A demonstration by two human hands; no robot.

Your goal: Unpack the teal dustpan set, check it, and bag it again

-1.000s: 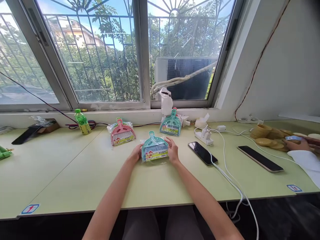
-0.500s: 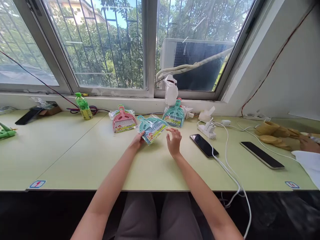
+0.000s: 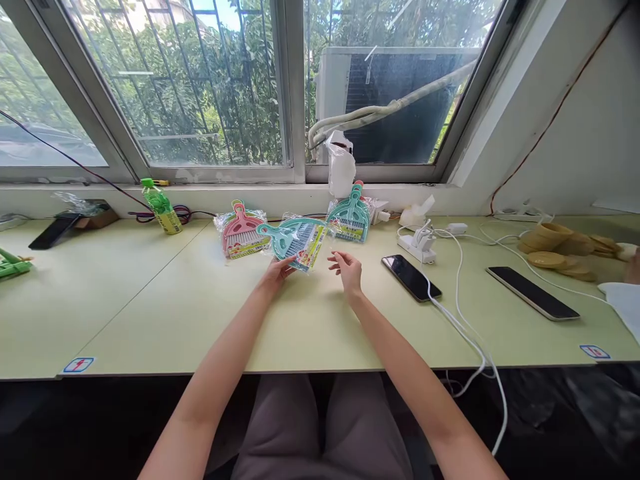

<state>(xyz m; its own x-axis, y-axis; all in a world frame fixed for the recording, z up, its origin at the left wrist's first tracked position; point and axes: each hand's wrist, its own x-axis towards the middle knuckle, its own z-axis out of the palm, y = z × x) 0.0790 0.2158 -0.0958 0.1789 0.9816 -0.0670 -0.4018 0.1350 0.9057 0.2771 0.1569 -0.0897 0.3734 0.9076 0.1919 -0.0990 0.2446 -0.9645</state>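
Far left of the left hand: green clip-like item [image 3: 13, 265] at the bench [image 3: 150, 313] edge, dark phone [image 3: 53, 231] and a box by the sill, green bottle [image 3: 161, 207] upright near the window. Just left of and beyond the left hand: pink dustpan set [image 3: 241, 232] in plastic wrap, flat on bench. Left hand [image 3: 276, 272] grips the teal dustpan set [image 3: 295, 240] by its lower edge, pack lifted off the bench and tilted, handle pointing left, overlapping the pink one in view. Right hand [image 3: 347, 270] is open, fingers loosely spread, holding nothing, just right of the held pack, not touching it. Beyond the right hand: second teal dustpan set [image 3: 350, 219] leaning near the sill, white bag [image 3: 341, 167] behind it. Right of the right hand: black phone [image 3: 411, 278] on a white cable [image 3: 465, 333], charger block [image 3: 417, 243], second phone [image 3: 533, 293], stack of tan discs [image 3: 555, 243] far right.
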